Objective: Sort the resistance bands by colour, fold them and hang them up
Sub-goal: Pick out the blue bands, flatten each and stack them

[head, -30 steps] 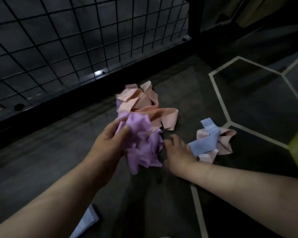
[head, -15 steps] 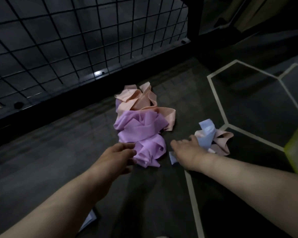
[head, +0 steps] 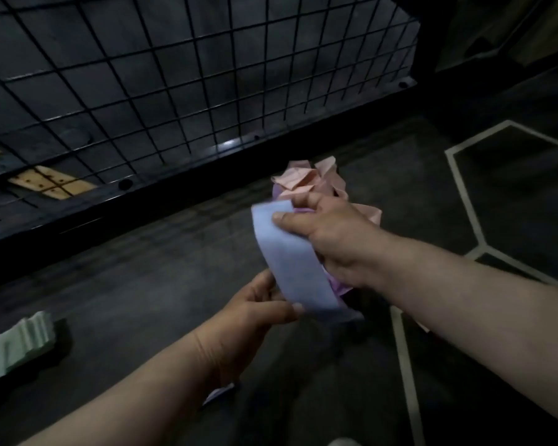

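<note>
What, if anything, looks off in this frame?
Nothing damaged. Pink bands lie crumpled on the floor with a purple band, unlike the stacked green bands. Left hand and right hand hold the blue band.

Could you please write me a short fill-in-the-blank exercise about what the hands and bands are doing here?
The band held between the left hand and the right hand is light ____.
The crumpled pile of bands beyond the right hand is ____.
The folded green bands lie at the picture's ____ edge.
Missing words: blue, pink, left.
</note>
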`<state>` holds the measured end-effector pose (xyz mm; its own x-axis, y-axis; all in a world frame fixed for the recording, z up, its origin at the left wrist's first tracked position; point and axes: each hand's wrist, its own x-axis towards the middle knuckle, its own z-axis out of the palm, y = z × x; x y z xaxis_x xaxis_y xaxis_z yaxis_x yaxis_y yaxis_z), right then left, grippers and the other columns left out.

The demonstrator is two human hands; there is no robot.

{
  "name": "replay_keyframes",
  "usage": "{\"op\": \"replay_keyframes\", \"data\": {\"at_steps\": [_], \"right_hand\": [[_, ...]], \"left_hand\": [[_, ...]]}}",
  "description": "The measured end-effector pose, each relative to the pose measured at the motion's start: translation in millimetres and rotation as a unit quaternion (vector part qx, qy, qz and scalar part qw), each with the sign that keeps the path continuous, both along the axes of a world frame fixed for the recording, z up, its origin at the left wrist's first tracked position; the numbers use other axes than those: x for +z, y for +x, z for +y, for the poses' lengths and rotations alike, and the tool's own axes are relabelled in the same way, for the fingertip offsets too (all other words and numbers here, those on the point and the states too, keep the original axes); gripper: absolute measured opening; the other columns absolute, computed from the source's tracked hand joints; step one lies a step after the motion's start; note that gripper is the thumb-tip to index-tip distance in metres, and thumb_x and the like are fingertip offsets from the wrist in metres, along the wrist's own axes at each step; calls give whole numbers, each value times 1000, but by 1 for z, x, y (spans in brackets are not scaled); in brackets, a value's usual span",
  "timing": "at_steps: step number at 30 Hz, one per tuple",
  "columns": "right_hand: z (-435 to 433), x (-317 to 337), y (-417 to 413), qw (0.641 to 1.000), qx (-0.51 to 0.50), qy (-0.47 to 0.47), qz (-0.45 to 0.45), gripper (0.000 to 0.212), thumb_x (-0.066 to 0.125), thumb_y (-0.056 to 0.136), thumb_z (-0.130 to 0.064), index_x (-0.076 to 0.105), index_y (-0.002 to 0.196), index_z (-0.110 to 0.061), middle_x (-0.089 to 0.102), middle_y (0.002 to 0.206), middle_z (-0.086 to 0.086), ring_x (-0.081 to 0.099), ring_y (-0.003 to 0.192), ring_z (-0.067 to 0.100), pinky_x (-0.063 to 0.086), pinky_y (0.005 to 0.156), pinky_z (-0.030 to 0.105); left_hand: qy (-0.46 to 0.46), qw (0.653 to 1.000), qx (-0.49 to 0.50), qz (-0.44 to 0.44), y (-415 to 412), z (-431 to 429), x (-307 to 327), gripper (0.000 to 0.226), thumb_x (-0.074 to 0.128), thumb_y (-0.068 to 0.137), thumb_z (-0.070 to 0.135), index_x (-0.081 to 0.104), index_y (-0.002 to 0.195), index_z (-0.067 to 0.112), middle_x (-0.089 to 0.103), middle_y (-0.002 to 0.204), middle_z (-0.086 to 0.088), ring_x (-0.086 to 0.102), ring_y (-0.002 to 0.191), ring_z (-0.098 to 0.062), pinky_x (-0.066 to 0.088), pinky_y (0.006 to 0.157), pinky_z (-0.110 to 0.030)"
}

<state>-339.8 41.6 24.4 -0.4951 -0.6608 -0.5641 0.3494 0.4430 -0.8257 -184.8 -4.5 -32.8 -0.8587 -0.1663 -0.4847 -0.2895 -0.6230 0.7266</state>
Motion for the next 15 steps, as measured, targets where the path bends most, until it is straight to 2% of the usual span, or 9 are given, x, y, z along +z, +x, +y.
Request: {"op": "replay_keyframes", "data": {"at_steps": [3, 8, 10, 12, 15], "right_hand": [[-19, -9, 0, 994, -66, -24, -87, 26, 62, 94, -11, 63, 119, -3, 73, 103, 17, 68, 85, 25, 56, 80, 37], [-34, -15, 9, 980, -105, -61, -159, 27, 51, 99, -7, 59, 123, 4, 70, 100, 16, 69, 82, 23, 61, 68, 31], [-38, -16, 14, 974, -126, -66, -178, 24, 48, 101, -7, 57, 120, 3, 71, 103, 19, 71, 84, 25, 61, 67, 32], [-41, -19, 18, 967, -145, -70, -199, 16, 46, 101, -5, 57, 111, 1, 71, 100, 22, 72, 83, 27, 62, 68, 34], [-48, -23, 25, 962, -171, -53, -205, 16, 43, 101, -1, 59, 99, -2, 73, 88, 17, 72, 79, 25, 61, 72, 35]], "left_hand": [[11, 1000, -17, -15, 15, -10, 5, 54, 64, 77, 3, 60, 131, 7, 65, 126, -20, 60, 118, -40, 53, 97, -41], [7, 999, -26, -46, 48, -24, 7, 43, 68, 78, 9, 66, 121, 3, 67, 118, -27, 65, 103, -38, 49, 99, -49], [22, 998, -26, -60, 66, -32, 6, 39, 68, 77, 7, 67, 116, 1, 68, 109, -29, 69, 93, -34, 56, 86, -42], [16, 997, -27, -73, 84, -38, 5, 34, 68, 75, 7, 69, 108, 0, 70, 95, -27, 71, 79, -29, 57, 70, -33], [4, 994, -28, -104, 115, -49, 2, 37, 68, 74, 8, 64, 109, -3, 70, 87, -25, 70, 69, -26, 55, 60, -30]]}}
